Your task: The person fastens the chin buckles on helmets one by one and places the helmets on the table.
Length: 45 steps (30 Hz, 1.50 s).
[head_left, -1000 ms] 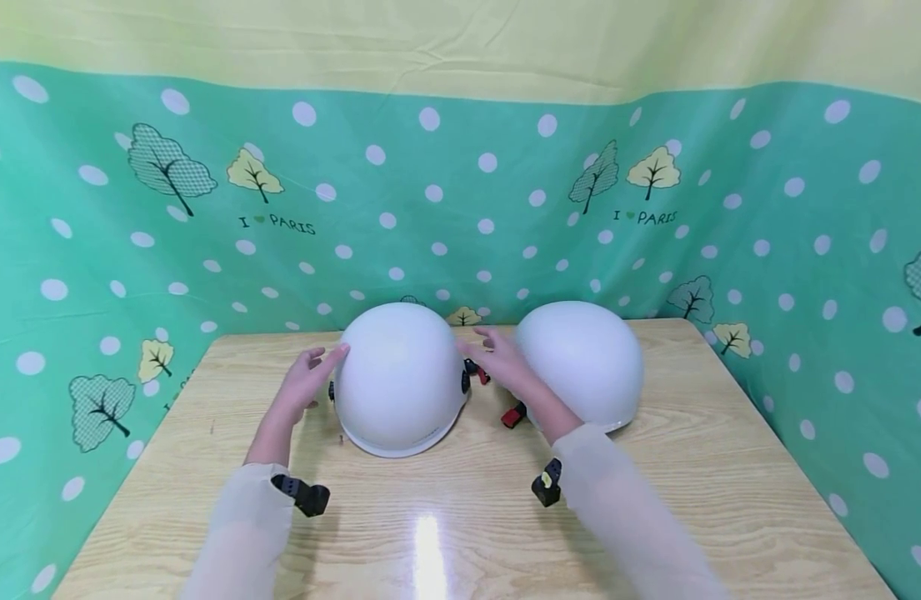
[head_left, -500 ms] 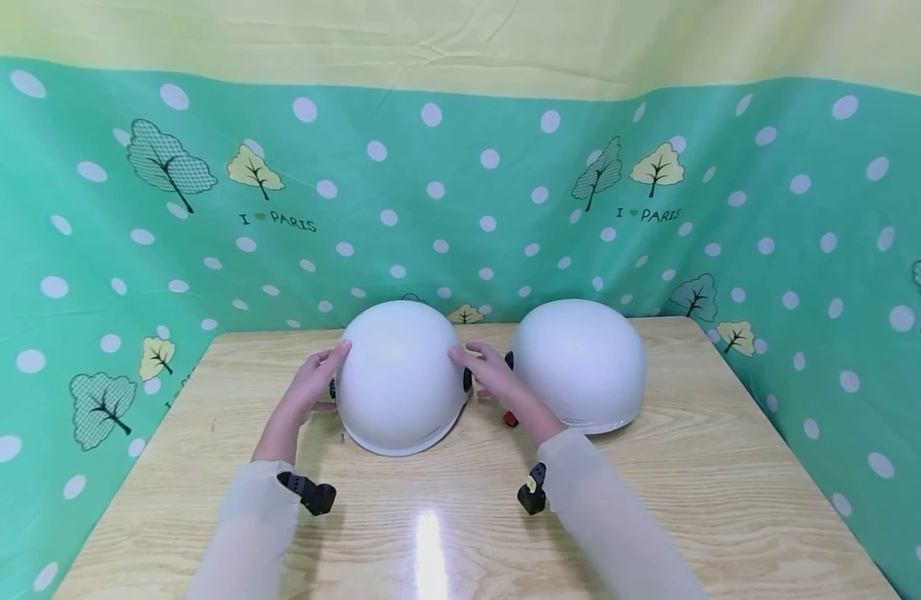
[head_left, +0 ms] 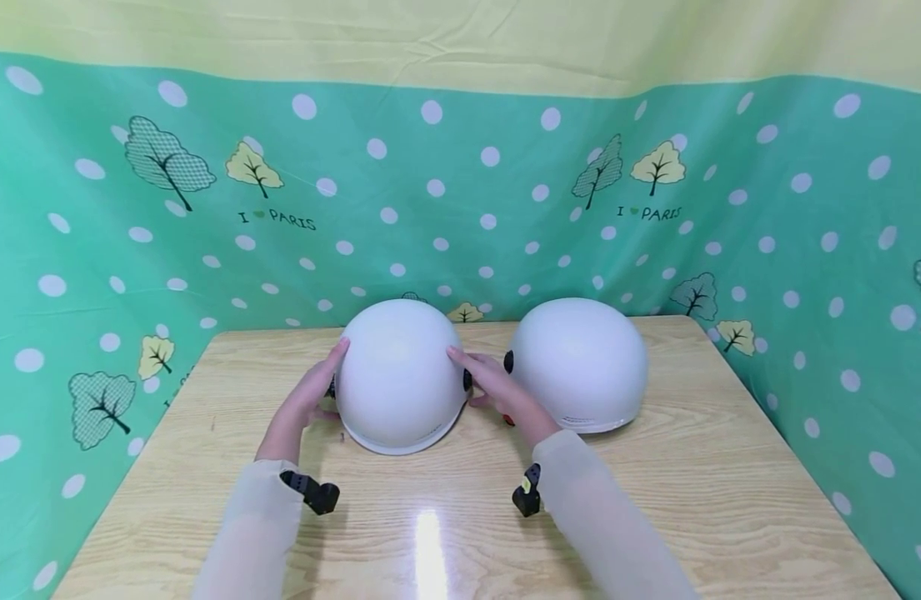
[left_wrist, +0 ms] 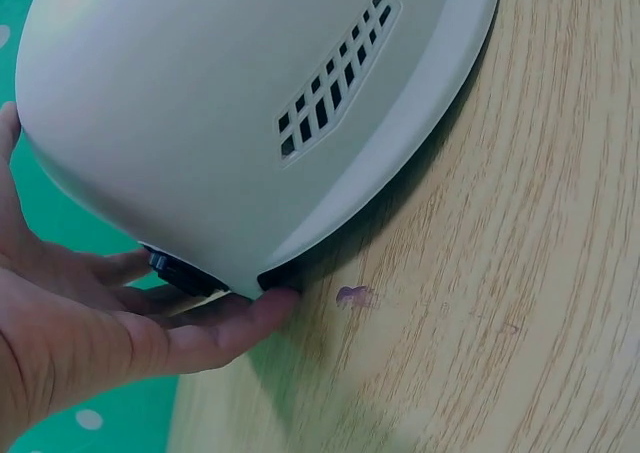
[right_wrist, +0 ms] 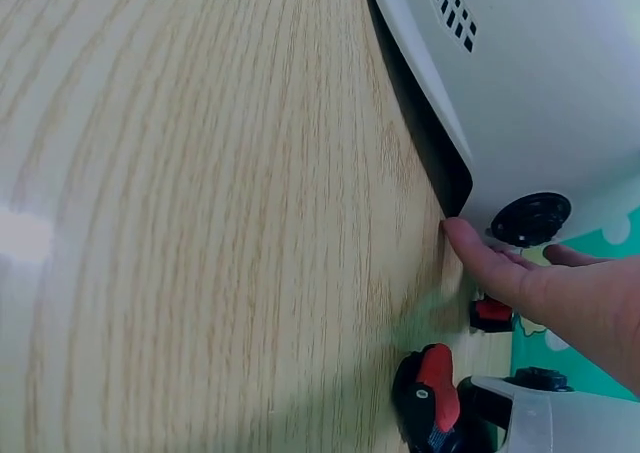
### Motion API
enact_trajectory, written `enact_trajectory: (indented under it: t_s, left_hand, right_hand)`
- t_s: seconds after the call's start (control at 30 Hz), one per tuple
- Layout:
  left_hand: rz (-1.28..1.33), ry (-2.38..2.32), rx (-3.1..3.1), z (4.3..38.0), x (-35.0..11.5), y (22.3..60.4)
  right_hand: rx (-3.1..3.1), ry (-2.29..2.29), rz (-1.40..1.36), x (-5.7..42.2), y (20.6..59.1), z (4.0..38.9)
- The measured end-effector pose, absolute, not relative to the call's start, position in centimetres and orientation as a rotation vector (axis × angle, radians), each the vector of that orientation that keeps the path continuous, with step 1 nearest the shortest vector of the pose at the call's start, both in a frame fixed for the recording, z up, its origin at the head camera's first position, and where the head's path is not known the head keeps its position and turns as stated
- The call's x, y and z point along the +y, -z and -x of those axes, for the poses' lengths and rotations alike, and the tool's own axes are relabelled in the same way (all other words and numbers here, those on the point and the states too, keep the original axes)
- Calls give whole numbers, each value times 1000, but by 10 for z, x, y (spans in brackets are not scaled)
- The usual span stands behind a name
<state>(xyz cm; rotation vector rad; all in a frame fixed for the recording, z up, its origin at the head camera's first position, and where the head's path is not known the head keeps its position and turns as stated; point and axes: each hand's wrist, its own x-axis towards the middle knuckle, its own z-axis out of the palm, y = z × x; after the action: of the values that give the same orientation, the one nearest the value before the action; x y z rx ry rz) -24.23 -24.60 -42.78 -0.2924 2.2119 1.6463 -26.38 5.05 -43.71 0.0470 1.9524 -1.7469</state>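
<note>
A white helmet [head_left: 400,375] sits dome up on the wooden table, between my two hands. My left hand [head_left: 315,390] holds its left side, thumb on the shell. In the left wrist view, the fingers [left_wrist: 230,331] reach the rim beside a black fitting [left_wrist: 185,273]. My right hand [head_left: 496,386] grips the other side, its thumb on the shell too. In the right wrist view its fingers [right_wrist: 485,263] meet the rim's corner near a round black knob [right_wrist: 532,219]. The fingertips are partly hidden by the rim. Vent slots [left_wrist: 330,88] show in the shell.
A second white helmet [head_left: 580,367] stands close to the right, next to my right forearm. A red and black buckle [right_wrist: 437,388] lies between the helmets. The wooden table [head_left: 370,533] ends against a green dotted curtain [head_left: 400,192] behind and at the sides.
My right hand has moved left and down onto the helmet's side, away from the second helmet. My left hand has shifted slightly inward against the shell. The helmets stay about where they were.
</note>
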Motion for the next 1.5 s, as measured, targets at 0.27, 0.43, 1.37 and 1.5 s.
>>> enact_trajectory:
  t_s: [0.27, 0.43, 1.37, 1.5]
  left_hand:
    - [270, -1708, 2177, 238, -243, 419]
    - [289, -1702, 2200, 239, -244, 425]
    - [281, -1805, 2221, 232, -242, 409]
    - [264, -1822, 2229, 231, -242, 407]
  right_hand:
    - [1976, 1749, -65, 46, 434, 263]
    - [1979, 1749, -64, 45, 436, 263]
    - [1953, 1877, -99, 40, 425, 261]
    - [1963, 1894, -99, 40, 423, 261]
